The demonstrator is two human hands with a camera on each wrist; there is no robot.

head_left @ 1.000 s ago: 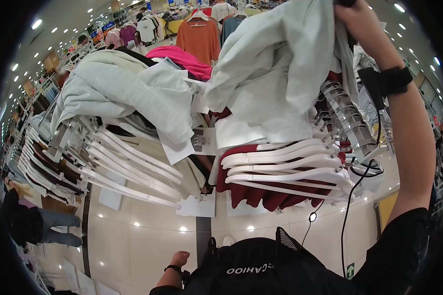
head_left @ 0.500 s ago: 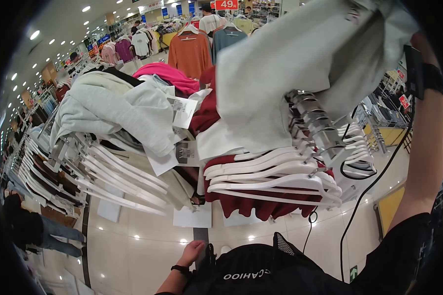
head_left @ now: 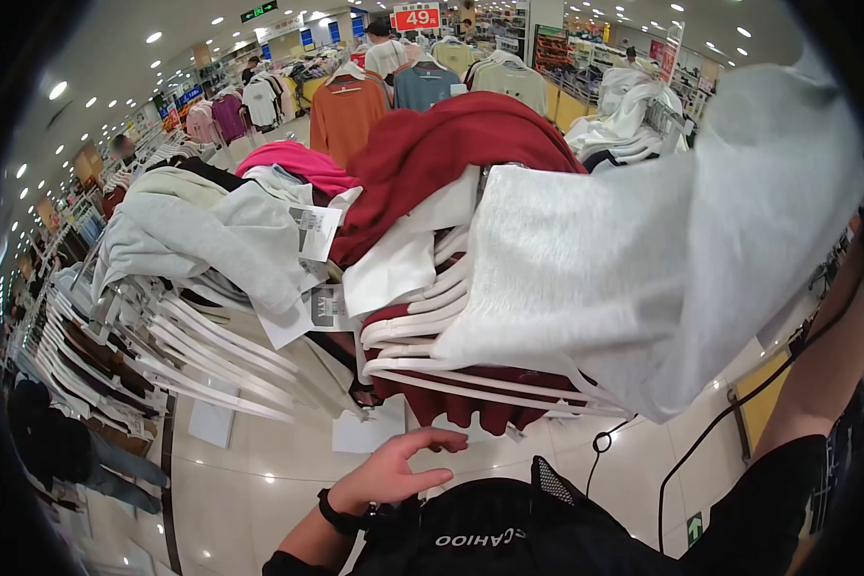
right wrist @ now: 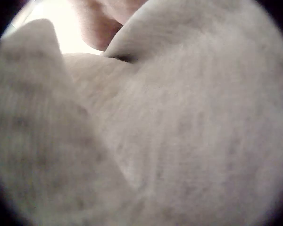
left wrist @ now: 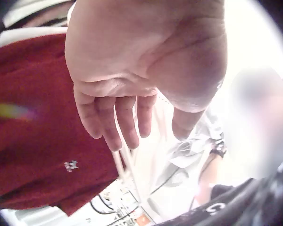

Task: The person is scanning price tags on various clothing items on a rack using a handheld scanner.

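Observation:
My right hand (right wrist: 101,21) holds up a large light grey garment (head_left: 643,259); the cloth fills the right wrist view (right wrist: 179,132) and hides the hand in the head view, where only the forearm (head_left: 821,374) shows. The garment hangs over a rack of dark red tops (head_left: 470,408) on white hangers (head_left: 451,336). My left hand (head_left: 398,470) is low, just under the red tops, palm open and fingers (left wrist: 127,117) relaxed, holding nothing. The left wrist view shows a red top (left wrist: 33,141) behind the hand.
A red sweater (head_left: 432,154) lies on top of the rack. To the left, another rack of white hangers (head_left: 221,355) carries a pale grey top (head_left: 211,230) with paper tags. An orange shirt (head_left: 344,115) hangs behind. A person (head_left: 58,451) stands at far left.
The grey garment has come down and forward across the rack, now covering the hooks and my right hand. My left hand has risen from my side toward the red tops, fingers spread.

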